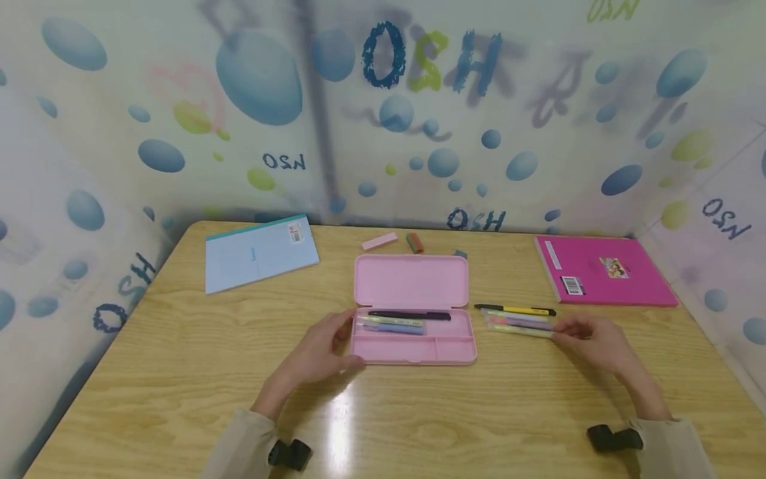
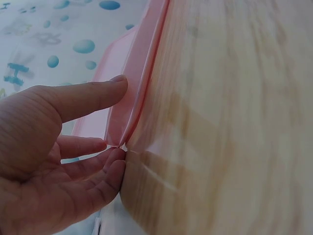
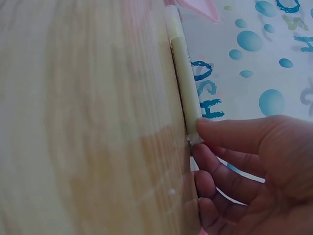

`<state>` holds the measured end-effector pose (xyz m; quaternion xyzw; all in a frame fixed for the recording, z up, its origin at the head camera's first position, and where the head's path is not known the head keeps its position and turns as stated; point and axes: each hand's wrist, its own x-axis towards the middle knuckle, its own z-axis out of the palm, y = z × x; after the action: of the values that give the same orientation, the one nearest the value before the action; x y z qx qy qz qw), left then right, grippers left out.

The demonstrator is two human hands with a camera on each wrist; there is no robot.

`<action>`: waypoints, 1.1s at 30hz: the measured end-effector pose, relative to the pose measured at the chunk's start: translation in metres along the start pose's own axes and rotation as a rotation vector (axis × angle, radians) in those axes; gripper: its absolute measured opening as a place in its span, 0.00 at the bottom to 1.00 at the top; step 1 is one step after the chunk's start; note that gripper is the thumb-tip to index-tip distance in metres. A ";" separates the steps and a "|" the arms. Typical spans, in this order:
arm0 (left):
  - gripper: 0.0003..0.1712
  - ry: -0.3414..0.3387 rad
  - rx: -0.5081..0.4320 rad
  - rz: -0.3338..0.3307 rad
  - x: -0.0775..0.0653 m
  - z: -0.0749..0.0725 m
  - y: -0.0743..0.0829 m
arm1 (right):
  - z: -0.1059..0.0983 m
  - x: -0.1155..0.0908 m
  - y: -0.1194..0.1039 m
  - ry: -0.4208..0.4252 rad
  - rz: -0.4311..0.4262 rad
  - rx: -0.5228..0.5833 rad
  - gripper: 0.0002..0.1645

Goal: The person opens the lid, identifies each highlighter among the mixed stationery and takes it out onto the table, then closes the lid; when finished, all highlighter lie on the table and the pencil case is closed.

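Note:
An open pink pencil case [image 1: 395,349] lies mid-table with its lid [image 1: 411,281] folded back. Inside are a black pen [image 1: 409,315], a pale green pen [image 1: 391,322] and a blue pen [image 1: 395,328]. My left hand [image 1: 320,349] rests against the case's left end; in the left wrist view, its straight thumb [image 2: 98,95] lies on the pink wall. To the right of the case, my right hand [image 1: 595,340] pinches the near end of a pale yellow highlighter [image 3: 186,83] between thumb and forefinger. Behind that lie a purple-pink pen [image 1: 520,323], a whitish pen [image 1: 517,316] and a yellow-black pen [image 1: 517,310].
A light blue notebook [image 1: 257,256] lies at the back left, a magenta book [image 1: 610,273] at the back right. Behind the lid are a pink eraser [image 1: 380,241], a green-and-orange block [image 1: 415,243] and a small grey-blue piece [image 1: 460,253]. A patterned curtain [image 1: 395,179] borders the wooden table.

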<state>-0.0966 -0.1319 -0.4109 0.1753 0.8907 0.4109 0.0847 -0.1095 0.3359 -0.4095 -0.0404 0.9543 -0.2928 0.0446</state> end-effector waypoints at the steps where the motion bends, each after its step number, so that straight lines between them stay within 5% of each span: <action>1: 0.47 0.000 0.002 0.002 0.000 0.000 0.000 | 0.000 0.000 0.000 0.000 0.003 -0.002 0.12; 7: 0.46 0.004 0.001 0.008 -0.001 -0.001 0.001 | -0.004 0.000 0.001 0.013 0.000 -0.025 0.16; 12: 0.47 0.002 -0.002 -0.001 -0.001 0.000 0.001 | -0.017 -0.002 0.002 0.126 -0.083 0.007 0.13; 19: 0.47 0.005 -0.001 -0.011 0.000 0.000 0.000 | -0.030 0.003 -0.023 0.215 -0.099 0.119 0.13; 33: 0.47 0.017 -0.006 -0.021 -0.001 0.000 0.001 | 0.028 0.044 -0.106 -0.093 -0.258 0.366 0.15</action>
<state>-0.0955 -0.1316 -0.4103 0.1620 0.8920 0.4140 0.0819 -0.1449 0.2287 -0.3754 -0.1666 0.8692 -0.4620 0.0572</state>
